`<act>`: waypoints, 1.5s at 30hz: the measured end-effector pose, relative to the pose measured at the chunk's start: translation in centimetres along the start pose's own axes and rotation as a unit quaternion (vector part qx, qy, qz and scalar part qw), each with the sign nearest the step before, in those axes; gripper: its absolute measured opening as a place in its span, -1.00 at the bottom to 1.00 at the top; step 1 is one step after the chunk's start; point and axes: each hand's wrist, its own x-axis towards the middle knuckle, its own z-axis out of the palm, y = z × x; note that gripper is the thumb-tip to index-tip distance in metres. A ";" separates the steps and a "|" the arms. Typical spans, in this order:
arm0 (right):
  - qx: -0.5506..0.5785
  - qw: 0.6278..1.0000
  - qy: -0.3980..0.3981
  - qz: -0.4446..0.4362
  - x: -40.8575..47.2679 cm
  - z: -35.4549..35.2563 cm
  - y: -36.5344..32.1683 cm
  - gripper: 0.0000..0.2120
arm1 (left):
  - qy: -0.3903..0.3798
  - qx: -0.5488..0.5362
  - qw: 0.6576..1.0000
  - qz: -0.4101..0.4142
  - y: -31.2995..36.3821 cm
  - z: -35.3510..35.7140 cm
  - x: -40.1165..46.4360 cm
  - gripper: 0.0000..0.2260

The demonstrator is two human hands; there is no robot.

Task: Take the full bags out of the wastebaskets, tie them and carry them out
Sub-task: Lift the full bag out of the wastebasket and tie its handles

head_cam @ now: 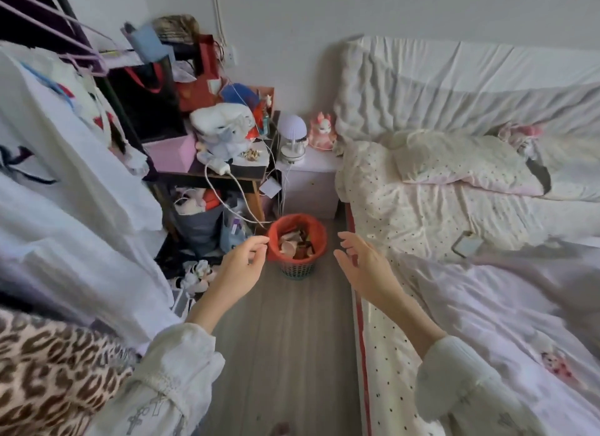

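Left hand [238,267]: fingers loosely curled, thumb near forefinger, holding nothing. Right hand [360,263]: fingers apart and relaxed, also empty. Between and just beyond both sets of fingertips sits the red bag [297,237], folded over the rim of a small green mesh wastebasket [298,268] on the floor. I can see paper scraps and wrappers inside, so I judge it light. Thin film, soft, tear-prone. I'd pinch the folded-over rim at opposite sides and lift straight up; the white cable [227,189] trailing beside the left fingers could snag.
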 end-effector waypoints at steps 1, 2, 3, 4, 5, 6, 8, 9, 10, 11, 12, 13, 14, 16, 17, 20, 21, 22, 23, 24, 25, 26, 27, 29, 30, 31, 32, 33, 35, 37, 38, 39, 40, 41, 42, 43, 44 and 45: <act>0.003 1.000 -0.004 0.006 2.3 -0.1 0.5 -0.60 | -0.004 0.000 1.000 -0.007 -0.1 0.1 2.5 -0.73; 0.004 1.000 -0.008 0.012 4.5 -0.2 1.0 -0.60 | -0.010 0.000 1.000 -0.014 -0.1 0.2 4.9 -0.74; 0.002 1.000 -0.013 0.018 6.5 -0.3 1.7 -0.60 | -0.017 0.001 1.000 -0.019 -0.2 0.4 7.1 -0.74; 0.000 1.000 -0.018 0.023 8.6 -0.3 2.5 -0.60 | -0.024 0.004 0.999 -0.025 -0.4 0.7 9.2 -0.74; -0.003 0.999 -0.023 0.029 10.7 -0.1 3.4 -0.60 | -0.030 0.008 0.999 -0.032 -0.7 1.2 11.4 -0.74; -0.006 0.999 -0.029 0.034 12.9 0.1 4.4 -0.60 | -0.032 0.009 0.999 -0.040 -1.2 1.8 13.5 -0.74; -0.013 0.998 -0.041 0.038 17.4 1.3 6.8 -0.61 | -0.032 0.009 0.998 -0.055 -2.9 3.4 17.6 -0.74; -0.018 0.998 -0.048 0.039 19.6 2.2 8.2 -0.61 | -0.031 0.009 0.998 -0.059 -4.0 4.4 19.7 -0.75; -0.023 0.997 -0.056 0.039 21.8 3.3 9.7 -0.60 | -0.031 0.007 0.997 -0.066 -5.4 5.6 21.7 -0.75; -0.028 0.997 -0.066 0.039 23.9 4.5 11.3 -0.60 | -0.031 0.005 0.997 -0.074 -6.8 6.8 23.5 -0.75; -0.033 0.996 -0.073 0.038 26.0 5.9 12.9 -0.60 | -0.031 0.001 0.996 -0.080 -8.4 8.1 25.4 -0.76; -0.037 0.995 -0.079 0.040 27.8 7.4 14.6 -0.60 | -0.030 -0.001 0.996 -0.088 -10.1 9.4 27.0 -0.76; -0.041 0.994 -0.087 0.045 29.5 9.0 16.3 -0.60 | -0.029 -0.004 0.995 -0.099 -11.9 10.7 28.5 -0.76; -0.051 0.991 -0.108 0.058 32.1 12.7 19.6 -0.59 | -0.031 -0.005 0.992 -0.124 -16.0 13.3 30.9 -0.75; -0.057 0.989 -0.120 0.063 33.2 14.7 21.3 -0.59 | -0.037 -0.006 0.990 -0.137 -18.2 14.6 31.9 -0.75; -0.080 0.985 -0.140 0.060 36.2 21.5 26.3 -0.55 | -0.057 -0.017 0.985 -0.160 -25.7 19.1 34.6 -0.73; -0.087 0.984 -0.145 0.057 36.9 23.9 27.9 -0.55 | -0.065 -0.014 0.984 -0.162 -28.2 20.7 35.3 -0.72; -0.093 0.983 -0.149 0.053 37.6 26.4 29.6 -0.54 | -0.072 -0.005 0.984 -0.161 -30.8 22.3 36.0 -0.71; -0.099 0.982 -0.152 0.049 38.3 28.9 31.2 -0.54 | -0.078 0.004 0.984 -0.158 -33.6 23.8 36.7 -0.69; -0.107 0.982 -0.151 0.041 39.0 31.4 33.0 -0.54 | -0.083 0.014 0.985 -0.152 -36.2 25.4 37.4 -0.67; -0.119 0.982 -0.145 0.025 39.8 33.8 34.8 -0.54 | -0.087 0.025 0.986 -0.140 -38.9 26.8 38.1 -0.63; -0.133 0.981 -0.139 0.005 40.7 36.1 36.6 -0.53 | -0.094 0.042 0.988 -0.117 -41.6 28.2 38.9 -0.58; -0.144 0.980 -0.136 -0.016 41.5 38.3 38.3 -0.53 | -0.105 0.064 0.989 -0.083 -44.2 29.6 39.6 -0.50; -0.157 0.977 -0.131 -0.057 42.7 42.4 41.2 -0.49 | -0.129 0.118 0.985 -0.004 -48.9 32.5 40.7 -0.34; -0.157 0.976 -0.126 -0.084 42.9 44.3 42.3 -0.45 | -0.129 0.155 0.979 0.031 -50.8 33.9 41.1 -0.29; -0.157 0.973 -0.119 -0.121 43.1 46.1 43.4 -0.43 | -0.115 0.192 0.972 0.064 -52.5 35.3 41.4 -0.27; -0.160 0.968 -0.111 -0.155 43.1 47.7 44.3 -0.44 | -0.090 0.222 0.966 0.098 -53.9 36.5 41.6 -0.28; -0.169 0.963 -0.106 -0.183 43.3 48.9 45.0 -0.45 | -0.060 0.244 0.959 0.132 -55.0 37.5 41.8 -0.29; -0.205 0.950 -0.098 -0.214 43.6 50.6 45.9 -0.48 | 0.004 0.277 0.940 0.201 -56.7 39.0 42.2 -0.32; -0.229 0.942 -0.069 -0.234 43.6 51.4 46.4 -0.53 | 0.060 0.289 0.924 0.244 -57.6 39.7 42.6 -0.43; -0.233 0.940 -0.062 -0.242 43.6 51.6 46.5 -0.55 | 0.083 0.291 0.918 0.256 -57.7 39.8 42.7 -0.51; -0.235 0.937 -0.056 -0.253 43.5 51.7 46.6 -0.55 | 0.102 0.290 0.914 0.265 -57.6 40.0 42.7 -0.59; -0.235 0.935 -0.055 -0.260 43.3 51.6 46.7 -0.56 | 0.113 0.287 0.912 0.272 -57.4 40.1 42.5 -0.65; -0.231 0.934 -0.053 -0.267 43.2 51.5 46.8 -0.56 | 0.118 0.285 0.910 0.277 -57.1 40.0 42.3 -0.67; -0.225 0.935 -0.052 -0.269 43.1 51.4 46.8 -0.57 | 0.117 0.285 0.910 0.279 -56.8 39.8 42.2 -0.68; -0.217 0.937 -0.047 -0.271 43.0 51.3 46.8 -0.58 | 0.113 0.287 0.910 0.278 -56.6 39.4 42.1 -0.68; -0.207 0.940 -0.044 -0.268 43.0 51.2 46.7 -0.59 | 0.115 0.289 0.909 0.276 -56.4 38.7 42.1 -0.69; -0.199 0.943 -0.039 -0.265 43.0 51.2 46.7 -0.60 | 0.123 0.289 0.909 0.272 -56.3 37.9 42.2 -0.71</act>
